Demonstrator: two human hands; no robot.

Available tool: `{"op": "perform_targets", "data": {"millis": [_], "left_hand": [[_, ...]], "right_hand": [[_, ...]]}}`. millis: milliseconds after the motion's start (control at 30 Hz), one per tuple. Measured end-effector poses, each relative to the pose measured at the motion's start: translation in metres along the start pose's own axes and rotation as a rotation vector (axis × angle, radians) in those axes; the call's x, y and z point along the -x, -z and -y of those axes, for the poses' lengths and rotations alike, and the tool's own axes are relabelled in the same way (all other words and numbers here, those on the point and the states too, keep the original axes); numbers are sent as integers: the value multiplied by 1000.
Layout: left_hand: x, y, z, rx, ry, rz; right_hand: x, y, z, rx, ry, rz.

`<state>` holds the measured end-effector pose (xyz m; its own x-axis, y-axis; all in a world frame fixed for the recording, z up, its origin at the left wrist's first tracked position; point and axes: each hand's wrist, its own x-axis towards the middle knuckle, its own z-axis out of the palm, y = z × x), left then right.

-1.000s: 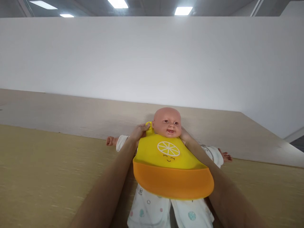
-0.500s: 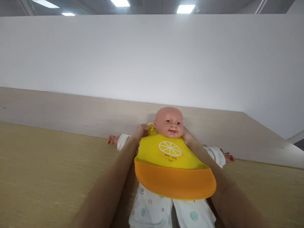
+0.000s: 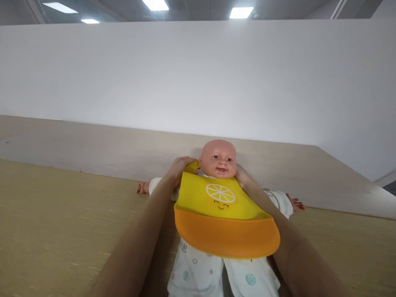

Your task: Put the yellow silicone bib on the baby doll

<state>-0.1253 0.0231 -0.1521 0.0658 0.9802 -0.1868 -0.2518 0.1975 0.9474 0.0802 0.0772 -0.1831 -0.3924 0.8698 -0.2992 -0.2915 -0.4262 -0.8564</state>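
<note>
A bald baby doll point(image 3: 218, 152) in white printed clothes point(image 3: 194, 268) lies on its back with its arms spread. Across its chest is a yellow bib point(image 3: 194, 194) with a lemon-slice print and an orange catch pocket point(image 3: 227, 235). My left hand point(image 3: 180, 168) is closed on the bib's neck strap point(image 3: 192, 166), beside the doll's head. On the other side of the neck, my right hand point(image 3: 243, 175) reaches in behind the head. Its fingers are hidden there, so what they grip does not show.
The doll lies on a wood-toned surface point(image 3: 77, 222) with a paler strip point(image 3: 123, 144) behind its shoulders. Beyond stands a white partition wall point(image 3: 192, 78), with ceiling lights above it.
My left hand has shifted slightly left and up, pulling the bib strap outward from the doll's neck. The doll's head has moved a little left. My right hand stays behind the neck.
</note>
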Motion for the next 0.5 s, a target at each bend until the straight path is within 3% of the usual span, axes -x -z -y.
{"op": "perform_targets", "data": {"millis": [200, 300, 400, 500], "left_hand": [[5, -1, -5, -57, 10, 46], [3, 1, -3, -60, 52, 6], [-1, 4, 1, -9, 127, -5], [-4, 6, 4, 77, 155, 63]], "right_hand": [[-3, 2, -1, 28, 35, -33], [-1, 1, -1, 34, 27, -36], [0, 0, 0, 40, 34, -42], [-1, 2, -2, 37, 35, -18]]}}
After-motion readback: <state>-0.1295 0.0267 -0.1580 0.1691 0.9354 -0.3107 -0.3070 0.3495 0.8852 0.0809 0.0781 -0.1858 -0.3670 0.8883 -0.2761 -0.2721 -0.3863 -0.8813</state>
